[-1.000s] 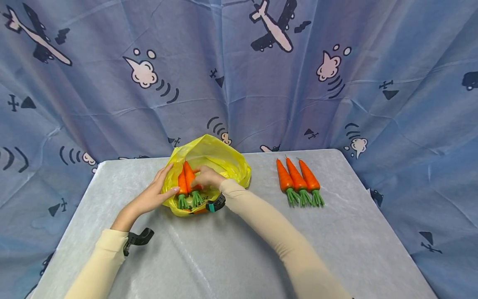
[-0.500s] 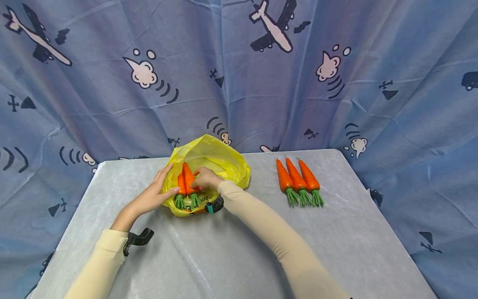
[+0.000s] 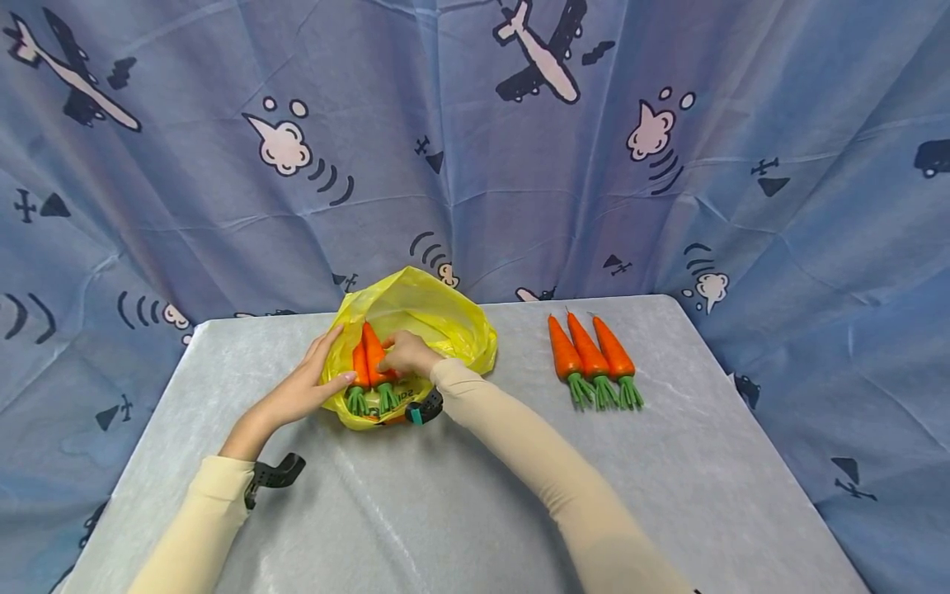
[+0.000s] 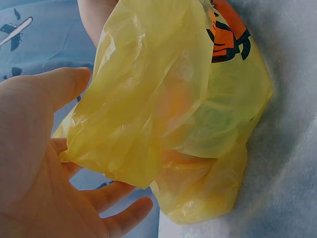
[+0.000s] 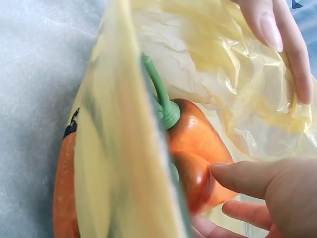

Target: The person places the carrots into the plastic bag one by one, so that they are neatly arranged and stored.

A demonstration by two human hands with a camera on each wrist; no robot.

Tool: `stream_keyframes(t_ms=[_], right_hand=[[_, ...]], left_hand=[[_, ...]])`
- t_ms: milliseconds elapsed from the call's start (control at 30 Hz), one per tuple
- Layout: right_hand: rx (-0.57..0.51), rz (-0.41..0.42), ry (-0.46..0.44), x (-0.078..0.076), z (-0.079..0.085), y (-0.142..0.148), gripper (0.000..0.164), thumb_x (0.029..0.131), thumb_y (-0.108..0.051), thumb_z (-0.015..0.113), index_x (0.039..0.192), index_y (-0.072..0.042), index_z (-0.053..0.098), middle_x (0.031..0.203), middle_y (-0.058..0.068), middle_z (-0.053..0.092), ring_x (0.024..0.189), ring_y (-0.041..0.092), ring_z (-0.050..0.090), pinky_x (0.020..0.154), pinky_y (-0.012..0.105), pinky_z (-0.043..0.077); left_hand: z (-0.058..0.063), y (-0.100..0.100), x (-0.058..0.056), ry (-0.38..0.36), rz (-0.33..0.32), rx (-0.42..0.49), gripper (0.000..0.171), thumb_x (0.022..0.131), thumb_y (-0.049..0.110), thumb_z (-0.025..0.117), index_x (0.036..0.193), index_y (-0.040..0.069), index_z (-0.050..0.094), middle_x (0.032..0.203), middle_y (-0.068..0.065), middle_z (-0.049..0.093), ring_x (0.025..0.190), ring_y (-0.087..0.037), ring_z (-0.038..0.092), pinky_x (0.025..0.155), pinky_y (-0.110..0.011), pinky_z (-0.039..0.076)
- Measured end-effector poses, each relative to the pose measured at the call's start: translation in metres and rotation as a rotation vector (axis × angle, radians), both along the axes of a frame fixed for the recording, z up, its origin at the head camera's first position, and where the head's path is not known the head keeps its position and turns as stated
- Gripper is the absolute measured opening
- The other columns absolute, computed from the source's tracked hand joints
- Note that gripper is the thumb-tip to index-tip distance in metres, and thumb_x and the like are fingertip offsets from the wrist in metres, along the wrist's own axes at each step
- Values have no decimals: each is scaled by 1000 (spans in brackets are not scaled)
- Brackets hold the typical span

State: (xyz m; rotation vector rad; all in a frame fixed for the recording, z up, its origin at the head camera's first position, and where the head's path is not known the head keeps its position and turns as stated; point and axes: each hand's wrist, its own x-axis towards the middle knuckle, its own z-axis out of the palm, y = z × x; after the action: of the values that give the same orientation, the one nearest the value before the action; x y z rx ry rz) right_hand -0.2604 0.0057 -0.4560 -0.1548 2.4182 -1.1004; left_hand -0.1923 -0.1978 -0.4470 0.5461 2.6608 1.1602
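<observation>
Gry tbl (image 3: 668, 487) – ylw bag (image 3: 449, 322), 3 carrots (image 3: 590, 359)

Left hand (image 4: 34, 161) spread at edge of yellow bag (image 4: 133, 84), orange and green patches (image 4: 174, 104) showing through

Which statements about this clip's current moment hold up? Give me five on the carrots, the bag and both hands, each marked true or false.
1. Three carrots lie on the table, to the right of the bag. True.
2. The bag is blue. False: it is yellow.
3. The right hand reaches into the bag, its thumb on a carrot. True.
4. The left hand lies flat on the table, away from the bag. False: it is at the bag's left side, fingers spread.
5. The bagged carrots' green tops point toward the curtain. False: they point toward the person.
</observation>
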Motion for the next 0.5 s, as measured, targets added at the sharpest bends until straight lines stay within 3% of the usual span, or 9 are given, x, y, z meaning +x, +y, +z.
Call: stream_keyframes(t_ms=[133, 300, 400, 500], right_hand=[[-38, -19, -32, 2, 3, 2, 56, 87, -12, 73, 138, -3, 54, 112, 11, 64, 59, 10, 52, 62, 21, 50], [-77, -22, -74, 2, 8, 7, 57, 88, -11, 72, 141, -5, 52, 82, 5, 59, 54, 12, 47, 74, 33, 54], [-102, -13, -85, 1, 11, 12, 58, 89, -12, 72, 142, -5, 51, 88, 6, 59, 58, 15, 49, 84, 39, 56], [-125, 4, -84, 1, 15, 17, 57, 89, -13, 71, 142, -4, 50, 110, 11, 65, 69, 20, 57, 93, 44, 56]], left_hand=[[1, 0, 1, -5, 0, -2, 86, 100, 36, 57, 161, 19, -1, 165, -23, 5, 148, -50, 18, 116, -69, 22], [1, -1, 1, -6, 1, 4, 86, 100, 35, 57, 161, 20, -2, 165, -23, 5, 148, -51, 19, 116, -69, 22], [1, -1, 1, -3, 0, -1, 86, 101, 35, 56, 161, 19, -2, 165, -24, 5, 147, -51, 19, 115, -69, 23], [1, -2, 1, 0, 1, -6, 86, 101, 35, 56, 161, 19, -3, 165, -24, 4, 147, -52, 19, 115, -69, 23]])
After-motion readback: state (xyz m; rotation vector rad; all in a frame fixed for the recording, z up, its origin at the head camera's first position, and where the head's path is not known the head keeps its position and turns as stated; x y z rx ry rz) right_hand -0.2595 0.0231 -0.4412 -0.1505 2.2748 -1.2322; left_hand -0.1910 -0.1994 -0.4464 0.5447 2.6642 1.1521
